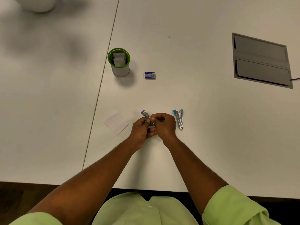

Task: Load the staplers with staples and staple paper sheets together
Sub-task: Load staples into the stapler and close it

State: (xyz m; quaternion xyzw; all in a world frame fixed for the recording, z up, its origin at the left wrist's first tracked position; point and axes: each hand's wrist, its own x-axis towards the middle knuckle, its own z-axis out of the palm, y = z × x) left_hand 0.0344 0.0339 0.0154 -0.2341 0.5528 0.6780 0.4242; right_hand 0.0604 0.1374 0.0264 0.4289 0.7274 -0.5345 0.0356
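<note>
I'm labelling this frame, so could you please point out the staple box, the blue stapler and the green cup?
staple box (150, 75), head view, top face.
blue stapler (178, 119), head view, metal channel.
green cup (120, 71), head view, outer wall.

Ahead of my hands the bench (194, 62) lies bare up to the staple box (150, 75) and the cup (119, 65). Paper (115, 122) lies just left and a blue stapler (179, 118) just right, flanking them. The hatch (261, 60) sits well apart, far right.

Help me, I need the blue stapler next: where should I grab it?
Judging by its pose, grip the blue stapler at the near, hinged end, coming from above. It lies flat and splayed open, so its far blue tips spread apart; the hinge end is narrowest.
</note>
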